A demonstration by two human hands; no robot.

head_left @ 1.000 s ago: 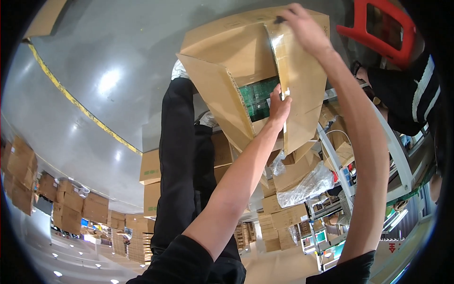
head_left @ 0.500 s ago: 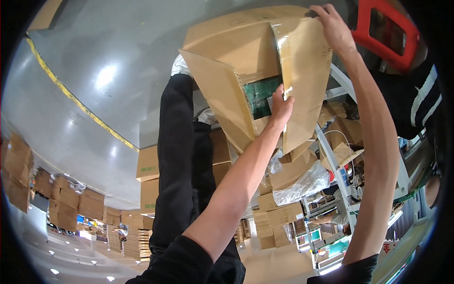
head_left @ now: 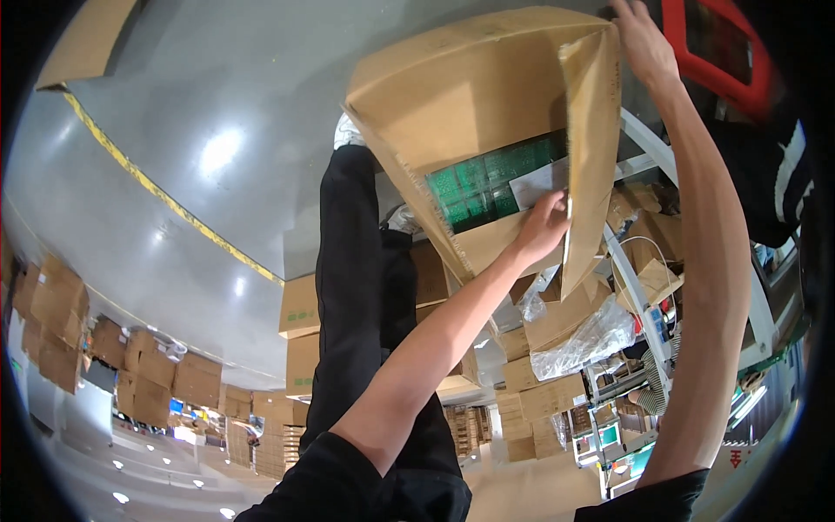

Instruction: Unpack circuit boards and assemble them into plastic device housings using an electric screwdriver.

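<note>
A brown cardboard box (head_left: 470, 104) sits in front of me with its top flaps raised. Inside lie green, gridded, shiny packs (head_left: 487, 178) that look like circuit boards, and a white sheet (head_left: 537, 184) rests on them. My left hand (head_left: 544, 228) is closed on the edge of the right-hand flap (head_left: 593, 148), its fingertips at the inner side. Beside the far right corner of the box is my right hand (head_left: 645, 45), fingers curled at the picture's upper edge. A small dark thing shows at its fingertips, too little to name.
A red frame (head_left: 718, 52) stands to the right of the box, near white metal bars (head_left: 648, 143). Clear plastic wrap (head_left: 587, 339) and open cartons lie below them. More cartons (head_left: 300, 304) are stacked by my leg. A yellow line (head_left: 165, 191) crosses the grey floor at left.
The right flap has swung upright and outward, exposing more of the green packs and the white sheet. Both hands have shifted right. The whole view has moved slightly.
</note>
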